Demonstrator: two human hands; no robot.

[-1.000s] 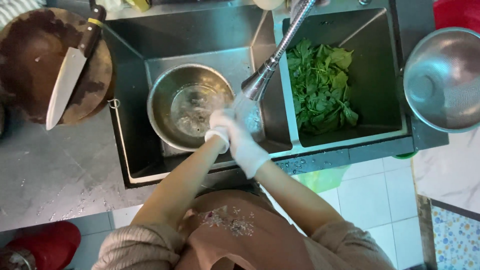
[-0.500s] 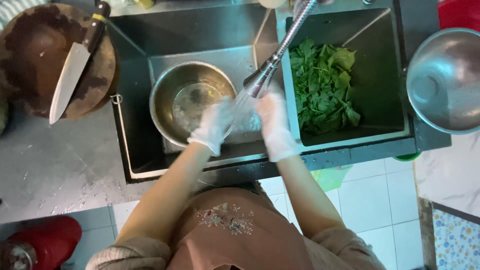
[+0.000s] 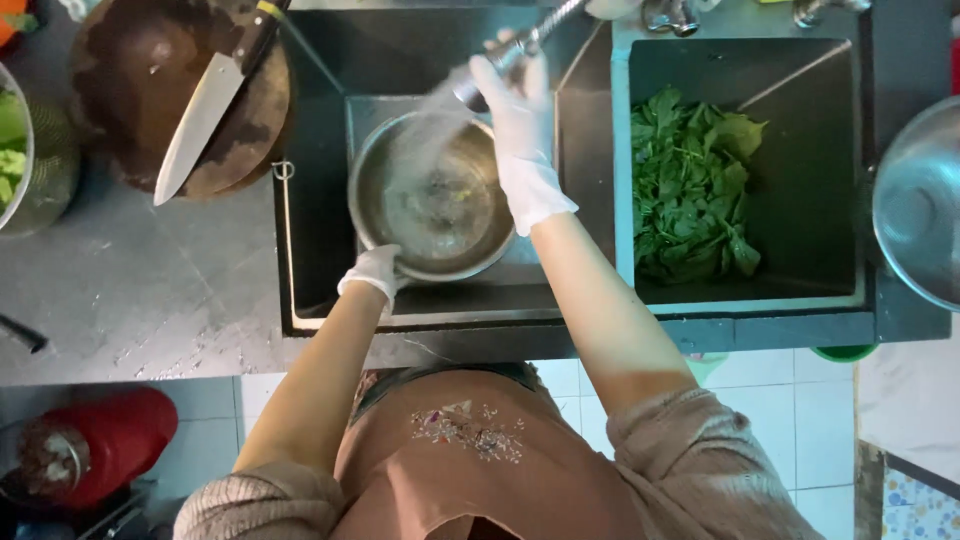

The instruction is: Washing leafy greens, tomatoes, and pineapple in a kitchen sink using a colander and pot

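Observation:
Both my hands wear white gloves. My left hand (image 3: 375, 272) grips the near rim of a steel bowl (image 3: 470, 245) that sits in the left sink basin (image 3: 310, 230). My right hand (image 3: 520, 130) holds the flexible faucet sprayer (image 3: 500, 58) above the bowl's far edge. Water sprays from it down into the bowl. The right basin (image 3: 820, 150) holds a heap of green leafy vegetables (image 3: 690, 195).
A round wooden chopping board (image 3: 130, 90) with a large knife (image 3: 205, 115) lies on the grey counter at the left. A second steel bowl (image 3: 920, 200) stands at the right edge. A red container (image 3: 110, 445) stands on the tiled floor, lower left.
My hands have separated: the left went down to the bowl's near rim, the right rose with the sprayer over the bowl. Water now sprays into it.

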